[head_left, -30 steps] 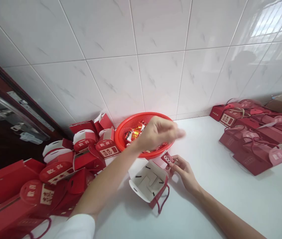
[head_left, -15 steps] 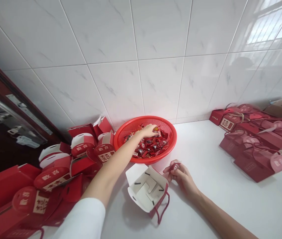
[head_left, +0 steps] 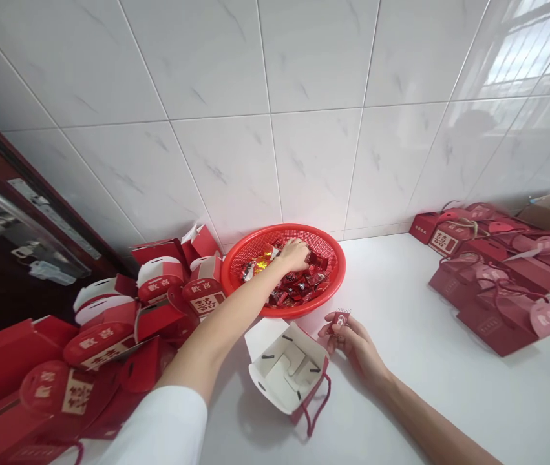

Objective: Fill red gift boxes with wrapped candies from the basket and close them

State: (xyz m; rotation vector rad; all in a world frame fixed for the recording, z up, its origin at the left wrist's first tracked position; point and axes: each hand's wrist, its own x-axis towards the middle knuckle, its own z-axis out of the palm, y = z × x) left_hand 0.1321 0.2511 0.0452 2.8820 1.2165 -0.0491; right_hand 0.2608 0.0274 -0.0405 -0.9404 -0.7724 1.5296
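Tiles back the basket, left hand inside, grip unclear; right hand pinches 1 packet by open box

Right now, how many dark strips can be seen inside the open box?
4 in the open box: back strip, left strip, right strip, front strip. Some more may be hidden by its walls.

The person wears a white sleeve on the left arm, wide and loose, its rounded hem ending near the elbow. The cloth looks plain and matte, with soft grey shading along it. Beyond the hem, the slim forearm and left hand are bare. The right hand and its slender forearm are bare down to the picture's lower edge.
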